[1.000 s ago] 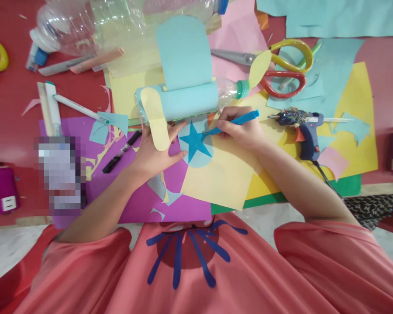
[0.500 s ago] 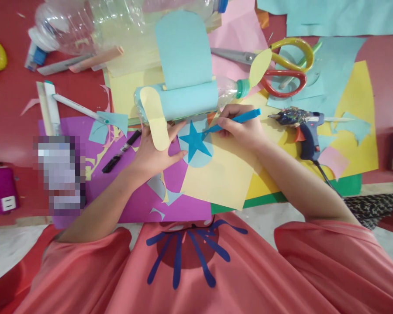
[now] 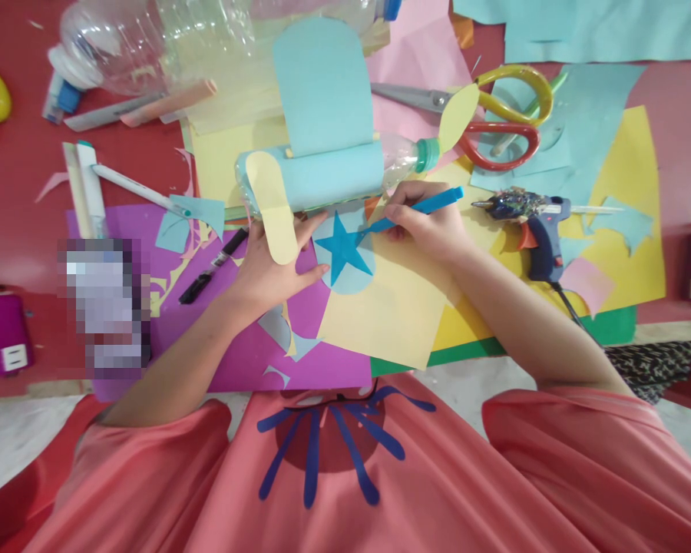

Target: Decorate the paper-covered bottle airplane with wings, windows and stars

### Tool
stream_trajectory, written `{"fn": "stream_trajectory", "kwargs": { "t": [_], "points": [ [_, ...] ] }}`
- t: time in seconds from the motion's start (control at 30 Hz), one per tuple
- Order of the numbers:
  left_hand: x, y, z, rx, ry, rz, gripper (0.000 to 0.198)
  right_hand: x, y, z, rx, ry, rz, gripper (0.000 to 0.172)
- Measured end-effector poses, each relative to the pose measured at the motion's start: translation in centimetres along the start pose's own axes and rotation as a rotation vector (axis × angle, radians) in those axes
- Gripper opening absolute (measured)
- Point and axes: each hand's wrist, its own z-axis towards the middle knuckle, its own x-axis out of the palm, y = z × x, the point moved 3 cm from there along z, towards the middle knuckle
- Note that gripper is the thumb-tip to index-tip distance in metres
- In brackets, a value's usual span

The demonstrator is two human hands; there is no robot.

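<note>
My right hand (image 3: 426, 219) pinches a blue felt-tip pen (image 3: 438, 201), its tip at the right point of a blue star (image 3: 344, 247). The star is coloured on a light-blue rounded paper piece (image 3: 354, 286). My left hand (image 3: 273, 269) lies with fingers spread at the left of that piece, thumb and index finger by its edge. Above it lies a plastic bottle (image 3: 400, 157) wrapped in light-blue paper, with a green cap and paper wings. Its pale yellow paper strip (image 3: 272, 207) covers part of my left hand.
Scissors (image 3: 438, 100) and a glue gun (image 3: 538, 223) with a cord lie at the right. A black marker (image 3: 213, 267), a white pen (image 3: 141, 190) and a pixelated phone-like object (image 3: 107, 303) are at the left. Clear bottles (image 3: 115, 46) lie at the back.
The blue pen and my right hand have shifted very slightly to the right, the pen's back end a little lower at first sight raised. My left hand stays in place.
</note>
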Motion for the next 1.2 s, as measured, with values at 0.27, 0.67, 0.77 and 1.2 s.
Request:
{"fn": "stream_trajectory", "kwargs": {
  "t": [0.27,0.67,0.77,1.2],
  "points": [
    [0.17,0.29,-0.07,0.024,-0.037,-0.017,0.062,0.1,0.33,0.04,-0.014,0.027,-0.039,0.029],
    [0.2,0.23,0.02,0.012,-0.026,-0.013,0.064,0.12,-0.04,0.08,-0.065,0.019,-0.025,0.024],
    [0.2,0.2,0.06,0.014,-0.027,-0.012,0.064,0.05,0.03,0.08,-0.074,0.021,-0.03,0.023],
    [0.32,0.24,0.01,0.028,-0.037,-0.018,0.064,-0.17,-0.25,0.12,-0.107,0.034,-0.043,0.024]
  ]
}}
